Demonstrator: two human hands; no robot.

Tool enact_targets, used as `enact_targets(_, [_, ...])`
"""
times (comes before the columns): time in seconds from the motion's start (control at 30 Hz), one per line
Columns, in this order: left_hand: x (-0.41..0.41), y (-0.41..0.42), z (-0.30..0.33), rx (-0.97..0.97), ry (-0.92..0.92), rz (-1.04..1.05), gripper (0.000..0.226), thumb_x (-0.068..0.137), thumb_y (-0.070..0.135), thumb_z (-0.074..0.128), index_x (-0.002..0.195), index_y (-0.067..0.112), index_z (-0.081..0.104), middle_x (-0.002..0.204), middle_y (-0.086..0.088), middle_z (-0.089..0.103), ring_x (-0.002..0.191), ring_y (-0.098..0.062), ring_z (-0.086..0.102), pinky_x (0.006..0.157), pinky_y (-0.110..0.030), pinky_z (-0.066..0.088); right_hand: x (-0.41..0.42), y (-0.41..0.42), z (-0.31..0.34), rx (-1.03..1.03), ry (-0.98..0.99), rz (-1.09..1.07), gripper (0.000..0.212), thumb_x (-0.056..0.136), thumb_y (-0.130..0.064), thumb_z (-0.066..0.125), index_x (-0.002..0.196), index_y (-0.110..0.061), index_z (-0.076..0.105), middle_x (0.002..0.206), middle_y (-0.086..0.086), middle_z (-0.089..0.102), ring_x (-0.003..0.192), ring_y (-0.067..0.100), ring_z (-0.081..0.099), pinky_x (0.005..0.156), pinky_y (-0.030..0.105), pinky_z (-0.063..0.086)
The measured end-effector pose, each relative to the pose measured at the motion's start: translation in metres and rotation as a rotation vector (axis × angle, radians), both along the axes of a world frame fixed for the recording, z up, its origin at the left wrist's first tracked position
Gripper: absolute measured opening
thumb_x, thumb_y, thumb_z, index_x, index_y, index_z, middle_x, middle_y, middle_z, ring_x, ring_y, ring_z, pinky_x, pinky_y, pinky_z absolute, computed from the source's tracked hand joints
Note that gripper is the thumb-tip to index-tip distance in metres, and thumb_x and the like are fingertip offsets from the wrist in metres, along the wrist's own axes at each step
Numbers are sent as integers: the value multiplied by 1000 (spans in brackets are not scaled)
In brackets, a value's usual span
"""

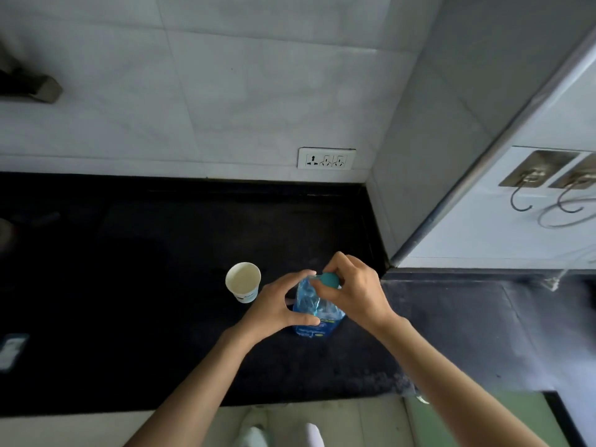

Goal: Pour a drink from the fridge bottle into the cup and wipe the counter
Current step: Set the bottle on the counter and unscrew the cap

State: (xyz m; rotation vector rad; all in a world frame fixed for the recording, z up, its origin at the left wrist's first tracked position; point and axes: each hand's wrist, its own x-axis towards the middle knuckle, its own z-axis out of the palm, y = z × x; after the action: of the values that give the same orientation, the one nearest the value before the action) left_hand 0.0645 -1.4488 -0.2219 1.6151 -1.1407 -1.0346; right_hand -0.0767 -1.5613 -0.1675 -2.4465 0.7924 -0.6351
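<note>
The bottle [317, 309] stands on the dark tabletop [161, 317]. The left hand [277, 309] grips its body and the right hand [353, 293] pinches the teal cap [329, 280]. Just left of the bottle, the cup [243, 282] looks empty, so pouring and wiping seem not yet done.

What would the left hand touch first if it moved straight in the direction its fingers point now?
The bottle: the left hand is already around its body, fingers pointing right toward it. Beyond it is the right hand on the cap. The cup stands off that line.
</note>
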Motion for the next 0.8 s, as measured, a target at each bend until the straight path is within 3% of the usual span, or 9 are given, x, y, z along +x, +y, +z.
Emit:
enact_targets(0.13, [-1,0,-1,-16,28,12,77,66,25,86,131,42,49,133,18,51,120,3,51,91,-21,51,0,-20,8,-89,99,233,32,77,-48,61,83,-17,54,72,-8,51,55,7,45,50,21,42])
enact_targets(0.27, [0,0,0,-12,21,17,77,66,23,86,124,52,46,130,19,51,118,6,51,89,-17,50,5,-37,26,-206,266,504,30,84,-44,60,89,-15,53,76,-4,51,61,6,39,55,17,34])
enact_targets(0.43, [-1,-1,-1,-17,-15,14,78,66,26,86,121,60,43,130,23,50,118,9,49,89,-16,49,6,-44,44,-315,437,683,26,88,-39,62,105,-21,54,89,-12,55,82,7,46,66,21,43])
enact_targets(0.57, [0,-1,-2,-32,-31,4,77,66,28,86,127,51,46,131,21,50,119,7,49,90,-17,49,0,-32,48,-439,461,518,33,86,-51,57,105,-24,54,86,-10,60,75,10,56,55,23,42])
enact_targets(0.7, [0,0,-5,-35,-34,-1,78,65,31,85,131,45,46,132,22,49,123,2,48,93,-24,51,4,-9,43,-314,543,69,55,83,-72,45,89,-18,40,56,-10,43,51,15,46,49,27,29])
enact_targets(0.8, [0,0,-6,-35,-35,-2,78,66,30,84,131,45,46,131,22,49,123,0,48,94,-26,51,8,3,36,-215,541,-39,47,87,-63,50,87,-18,35,54,-10,38,45,11,38,45,23,24])
